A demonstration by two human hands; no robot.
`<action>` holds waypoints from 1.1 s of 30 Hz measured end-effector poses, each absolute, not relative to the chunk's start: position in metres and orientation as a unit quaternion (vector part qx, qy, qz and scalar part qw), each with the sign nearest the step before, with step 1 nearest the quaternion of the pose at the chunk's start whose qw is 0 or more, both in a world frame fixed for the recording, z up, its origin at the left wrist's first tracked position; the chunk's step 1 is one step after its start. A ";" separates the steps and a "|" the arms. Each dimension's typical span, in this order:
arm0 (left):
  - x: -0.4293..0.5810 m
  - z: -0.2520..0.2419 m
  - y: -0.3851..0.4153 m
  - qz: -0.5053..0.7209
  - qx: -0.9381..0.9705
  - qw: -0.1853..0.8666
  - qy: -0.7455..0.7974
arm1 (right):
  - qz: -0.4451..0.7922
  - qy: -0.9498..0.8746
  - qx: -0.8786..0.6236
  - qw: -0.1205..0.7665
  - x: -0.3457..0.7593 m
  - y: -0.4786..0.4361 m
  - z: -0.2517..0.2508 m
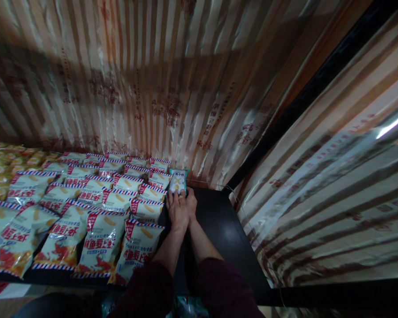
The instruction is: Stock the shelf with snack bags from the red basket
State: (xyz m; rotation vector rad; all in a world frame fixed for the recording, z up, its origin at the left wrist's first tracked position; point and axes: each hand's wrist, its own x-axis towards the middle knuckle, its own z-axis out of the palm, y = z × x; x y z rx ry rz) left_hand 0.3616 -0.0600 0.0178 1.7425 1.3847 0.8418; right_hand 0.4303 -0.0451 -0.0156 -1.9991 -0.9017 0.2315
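Well to the left of the fingers, small yellow packs crowd together; nearer, also on the left, striped-edge snack bags stand in close rows, some tilted back on their neighbours, the closest column just beside the left hand. That hand lies palm down, its fingers side by side against the lower front of a small teal-edged bag, which stands more or less upright on the shelf just beyond the fingertips. The right hand presses close alongside, its fingers bent at the bag's lower right corner; I cannot tell whether either set of fingers is clamped on the bag or merely resting there. The bag looks puffed and should be very light, soft and a little slippery, with contents that would probably crumble under a hard squeeze. A gentle hold on both side edges, or a pinch on the flat top seam above the fingers, seems kinder than pressing the middle. To the right of the fingers the black shelf surface runs on, a thin wire crosses behind it, and farther right a dark post slants up against striped plastic sheeting.
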 end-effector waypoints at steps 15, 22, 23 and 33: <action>0.365 0.010 -0.056 0.328 0.692 0.350 0.539 | 0.041 -0.399 -0.830 0.386 0.430 -0.045 -0.013; 0.368 0.010 -0.052 0.324 0.696 0.347 0.539 | 0.035 -0.399 -0.834 0.380 0.433 -0.041 -0.017; 0.368 0.010 -0.052 0.324 0.695 0.348 0.539 | 0.035 -0.399 -0.834 0.380 0.433 -0.040 -0.018; 0.374 0.003 -0.052 0.340 0.681 0.362 0.538 | 0.021 -0.427 -0.798 0.425 0.426 -0.040 -0.023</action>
